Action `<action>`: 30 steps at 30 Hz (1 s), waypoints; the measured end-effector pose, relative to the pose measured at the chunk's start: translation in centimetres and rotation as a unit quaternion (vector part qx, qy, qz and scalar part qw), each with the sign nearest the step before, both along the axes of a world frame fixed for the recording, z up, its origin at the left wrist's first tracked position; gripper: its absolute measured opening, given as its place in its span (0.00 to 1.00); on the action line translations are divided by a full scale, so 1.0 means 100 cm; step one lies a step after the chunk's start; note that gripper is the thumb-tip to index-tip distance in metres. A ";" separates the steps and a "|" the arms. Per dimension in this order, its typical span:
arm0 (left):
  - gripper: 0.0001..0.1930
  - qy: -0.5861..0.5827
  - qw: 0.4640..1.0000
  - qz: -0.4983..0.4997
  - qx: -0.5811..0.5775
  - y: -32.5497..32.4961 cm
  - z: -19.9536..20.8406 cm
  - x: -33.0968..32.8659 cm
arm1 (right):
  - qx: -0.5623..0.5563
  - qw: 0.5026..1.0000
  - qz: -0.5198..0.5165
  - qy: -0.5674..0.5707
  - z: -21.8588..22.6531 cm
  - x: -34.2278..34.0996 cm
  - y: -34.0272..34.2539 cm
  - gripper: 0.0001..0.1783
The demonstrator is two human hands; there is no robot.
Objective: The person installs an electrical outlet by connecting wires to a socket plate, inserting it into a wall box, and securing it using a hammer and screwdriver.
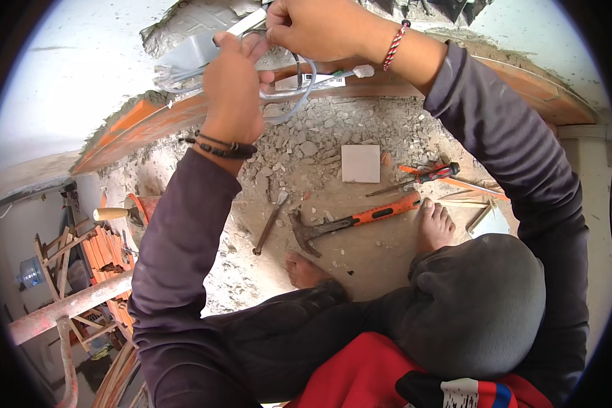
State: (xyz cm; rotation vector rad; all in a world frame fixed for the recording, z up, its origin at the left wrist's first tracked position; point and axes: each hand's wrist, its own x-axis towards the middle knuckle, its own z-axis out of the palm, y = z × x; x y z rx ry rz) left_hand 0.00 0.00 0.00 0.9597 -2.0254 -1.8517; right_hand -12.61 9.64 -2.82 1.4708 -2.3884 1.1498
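Note:
Both my hands are raised at the top of the view, close together by the broken wall. My left hand has its thumb and fingers closed at the end of a white strip-like piece. Beside it, my right hand is curled with fingers pinched; what lies in them is hidden. A grey cable loops down below the hands, and more grey cable lies bunched left of my left hand. A small white connector is at a cable end, in front of the orange brick edge.
Rubble covers the floor below the wall. Between my bare feet and it lie a claw hammer, a rusty chisel, a screwdriver and a square tile. A red-white pipe and stacked orange bricks stand left.

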 end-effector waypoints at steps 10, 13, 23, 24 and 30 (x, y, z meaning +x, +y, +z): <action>0.47 0.100 0.959 -0.236 0.120 -0.034 0.003 0.023 | 0.017 0.997 -0.001 0.070 0.013 0.019 0.005 0.20; 0.46 0.083 0.962 -0.191 0.175 -0.020 0.020 0.028 | 0.020 0.995 0.003 0.093 0.012 0.028 0.007 0.20; 0.15 0.034 0.668 -0.181 -0.721 -0.045 0.041 0.016 | 0.033 0.997 0.001 0.073 0.025 0.018 0.006 0.21; 0.15 0.117 0.559 -0.171 -0.803 -0.064 0.039 0.009 | 0.031 0.998 0.005 0.063 0.028 0.019 0.006 0.21; 0.18 0.147 0.522 -0.140 -0.828 -0.055 0.018 -0.022 | 0.029 0.995 -0.003 0.091 0.031 0.023 0.004 0.14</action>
